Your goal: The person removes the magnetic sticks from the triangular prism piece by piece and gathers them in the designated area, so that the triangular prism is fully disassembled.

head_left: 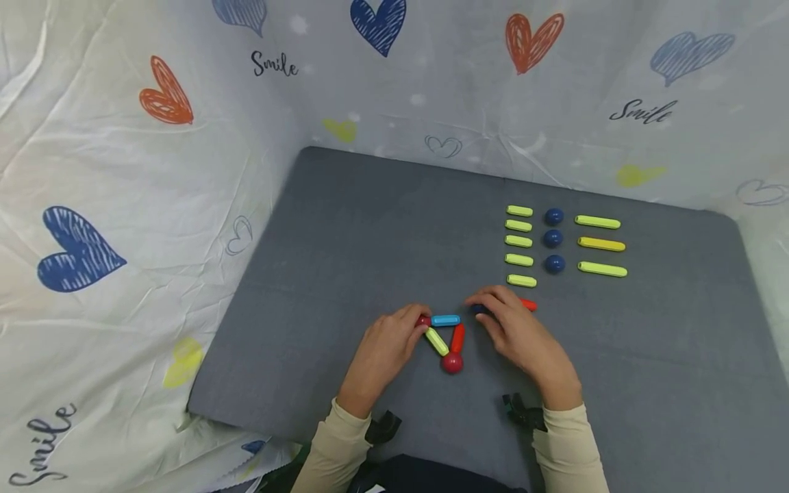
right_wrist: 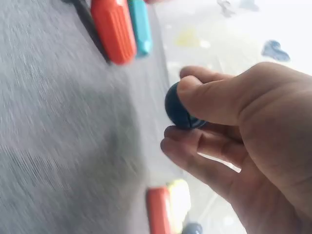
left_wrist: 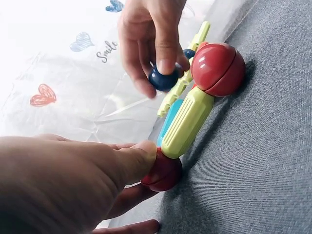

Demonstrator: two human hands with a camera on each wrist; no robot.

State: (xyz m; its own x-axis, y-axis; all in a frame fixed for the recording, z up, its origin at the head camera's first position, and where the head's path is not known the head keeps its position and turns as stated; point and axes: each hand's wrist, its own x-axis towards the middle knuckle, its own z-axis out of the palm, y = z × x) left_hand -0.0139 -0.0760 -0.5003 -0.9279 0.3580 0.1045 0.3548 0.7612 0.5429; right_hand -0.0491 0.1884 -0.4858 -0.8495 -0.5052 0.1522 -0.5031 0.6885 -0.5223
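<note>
My left hand [head_left: 385, 346] pinches a red ball [left_wrist: 163, 174] between thumb and fingers. From that ball run a light-blue rod [head_left: 446, 320] and a short yellow-green rod [head_left: 437, 341]. The yellow-green rod leads to a second red ball [head_left: 453, 363] on the table, where a red rod [head_left: 457, 337] stretches up toward the blue rod's far end. To the right of this near-triangle, my right hand [head_left: 524, 339] holds a dark blue ball [right_wrist: 176, 105] between thumb and fingertips. Another red rod [head_left: 529, 305] lies partly hidden behind the right hand.
On the grey table [head_left: 382, 219], at the right, lie a column of short yellow-green rods [head_left: 519, 242], three dark blue balls [head_left: 553, 238] and a column of three longer rods [head_left: 601, 244]. A white cloth [head_left: 431, 89] printed with hearts hangs behind and on the left.
</note>
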